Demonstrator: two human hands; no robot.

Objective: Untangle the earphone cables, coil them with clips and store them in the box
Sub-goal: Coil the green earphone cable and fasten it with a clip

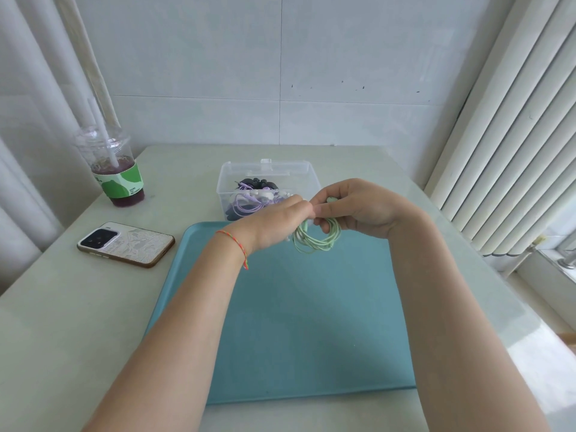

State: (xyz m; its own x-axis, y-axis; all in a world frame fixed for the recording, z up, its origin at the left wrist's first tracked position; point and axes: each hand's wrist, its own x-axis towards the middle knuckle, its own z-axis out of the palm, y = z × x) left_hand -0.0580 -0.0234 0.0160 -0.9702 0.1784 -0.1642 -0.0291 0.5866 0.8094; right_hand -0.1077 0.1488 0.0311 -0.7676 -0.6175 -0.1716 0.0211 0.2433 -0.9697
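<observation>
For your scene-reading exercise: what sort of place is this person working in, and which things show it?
Probably a home or casual room, not a workshop: a tiled wall, window blinds, and a table holding a drink cup and phone.

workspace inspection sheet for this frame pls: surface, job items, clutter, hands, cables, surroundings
Surface: pale stone-look table carrying a flat teal plastic tray.
Job's things: clear plastic storage box, open, behind the tray, holding purple, white and dark earphones.
Clutter: phone in patterned case, face down; lidded plastic cup of purple drink with straw.
Grippers: left hand and right hand both hold the coil above the tray.
Cables: mint-green earphone cable, coiled in a loop; clip not discernible.
Surroundings: white tiled wall, white curtain, vertical blinds.
</observation>
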